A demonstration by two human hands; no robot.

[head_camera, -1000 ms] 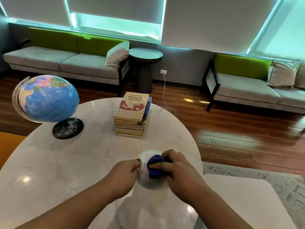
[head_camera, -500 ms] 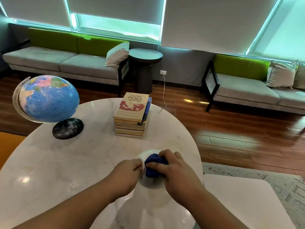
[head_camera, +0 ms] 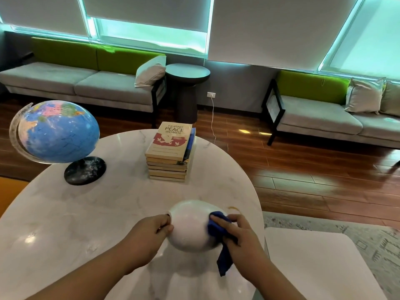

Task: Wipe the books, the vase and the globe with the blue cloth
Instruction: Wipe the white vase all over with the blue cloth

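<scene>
Vase-wiping step, lower centre of frame: white vase (head_camera: pixel 190 226), left hand (head_camera: pixel 149 232) with fingers curled round its rim, right hand (head_camera: pixel 240 234) with fingers pinching the blue cloth (head_camera: pixel 217 226) against its right flank; next move probably needs the vase turned to unwiped sides.

Clearance on the marble table (head_camera: pixel 65 224): open lanes, three obstacles.
Bare top lies between the globe (head_camera: pixel 58 131) at far left and the books (head_camera: pixel 170 152) at far centre, and across the whole near left. The vase (head_camera: pixel 190 228) blocks the near right edge; a second white table (head_camera: pixel 313 256) stands just beyond that edge.
</scene>
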